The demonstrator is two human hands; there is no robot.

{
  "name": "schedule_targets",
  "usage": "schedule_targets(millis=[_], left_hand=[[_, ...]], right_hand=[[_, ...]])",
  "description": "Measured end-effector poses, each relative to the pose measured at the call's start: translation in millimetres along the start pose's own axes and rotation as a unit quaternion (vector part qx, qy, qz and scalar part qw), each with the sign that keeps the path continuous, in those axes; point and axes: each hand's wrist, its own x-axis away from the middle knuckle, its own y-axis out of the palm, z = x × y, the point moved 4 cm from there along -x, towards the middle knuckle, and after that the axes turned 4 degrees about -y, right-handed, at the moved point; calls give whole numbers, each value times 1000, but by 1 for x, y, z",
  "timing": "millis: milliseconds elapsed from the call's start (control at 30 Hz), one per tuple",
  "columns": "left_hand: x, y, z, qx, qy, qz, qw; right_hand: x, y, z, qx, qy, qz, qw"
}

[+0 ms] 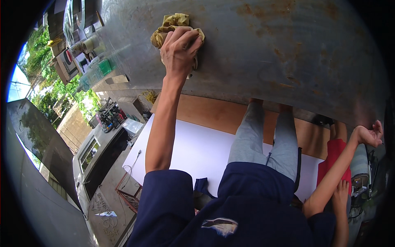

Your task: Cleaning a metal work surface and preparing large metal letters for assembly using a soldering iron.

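At the upper middle, my left hand (180,51) is closed round a crumpled yellowish-brown cloth (175,20). The cloth is pressed against a wide grey metal sheet (234,53) that carries rust stains, mostly on its right half. My left arm reaches straight out over the near edge of the sheet. Off to the right, my right hand (369,135) is raised beside the sheet's near right edge. Its fingers are loosely curled and somewhat apart, and nothing shows in them. Whether that hand touches the sheet I cannot tell.
Another person in red shorts (332,158) stands close at my right, a hand (340,191) beside the shorts. A white panel (201,142) and a brown board (210,108) lie below the sheet. Boxes (66,66) and a green plastic container (104,67) stand at the far left.
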Motion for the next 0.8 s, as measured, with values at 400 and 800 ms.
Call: schedule_targets(millis=[400, 800], left_hand=[[-1, 7, 3, -22, 91, -112, 989], [-10, 7, 43, -12, 211, -160, 964]], right_hand=[[-2, 1, -20, 41, 15, -27, 999], [3, 8, -21, 44, 31, -15, 998]])
